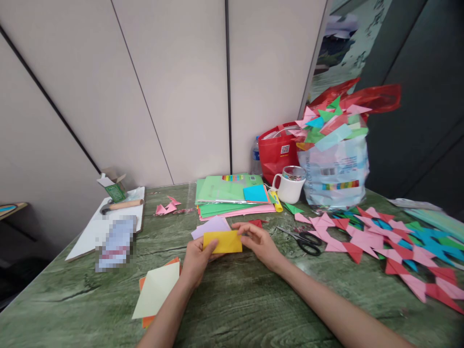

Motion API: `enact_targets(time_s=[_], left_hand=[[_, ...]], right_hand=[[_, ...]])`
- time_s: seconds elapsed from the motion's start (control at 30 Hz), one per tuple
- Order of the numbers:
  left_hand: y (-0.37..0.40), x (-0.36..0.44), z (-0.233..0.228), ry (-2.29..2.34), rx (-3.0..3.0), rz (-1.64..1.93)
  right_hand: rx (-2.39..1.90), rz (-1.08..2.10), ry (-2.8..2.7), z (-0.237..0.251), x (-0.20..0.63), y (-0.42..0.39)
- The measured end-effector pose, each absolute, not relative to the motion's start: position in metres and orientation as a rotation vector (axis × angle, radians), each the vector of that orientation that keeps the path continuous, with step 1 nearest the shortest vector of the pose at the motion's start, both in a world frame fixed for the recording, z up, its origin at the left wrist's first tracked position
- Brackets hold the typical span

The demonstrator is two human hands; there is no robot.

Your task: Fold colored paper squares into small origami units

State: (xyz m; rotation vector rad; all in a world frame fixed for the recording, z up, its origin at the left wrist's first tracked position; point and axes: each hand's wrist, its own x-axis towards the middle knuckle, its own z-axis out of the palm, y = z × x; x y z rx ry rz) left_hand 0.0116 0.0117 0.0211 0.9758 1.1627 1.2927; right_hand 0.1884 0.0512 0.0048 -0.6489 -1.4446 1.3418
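Green tabletop [232, 304] is spanning my feed. Left fingers [211, 247] are pinching yellow paper [228, 241]; right fingers [253, 228] are meeting its edge, pinch unclear.

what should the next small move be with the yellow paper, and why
Perhaps press the yellow paper flat with the right hand, since that hand is at the paper's right end while the left hand holds the other.

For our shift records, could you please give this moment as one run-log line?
left hand: holding yellow paper | right hand: at its right edge | nearby: lilac paper, black-handled scissors
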Motion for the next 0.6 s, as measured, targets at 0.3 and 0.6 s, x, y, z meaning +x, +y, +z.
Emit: enact_targets(time_s=[0.3,0.6], left_hand=[[0.0047,0.0186,0.0202,1.137,1.099,1.134],[0.0044,0.0216,0.023,1.107,1.044,1.094]], right_hand=[[-0.799,1.07,-1.696,-0.0005,0.1877,0.046],[-0.843,1.108,-1.56,0.0005,0.1869,0.0473]])
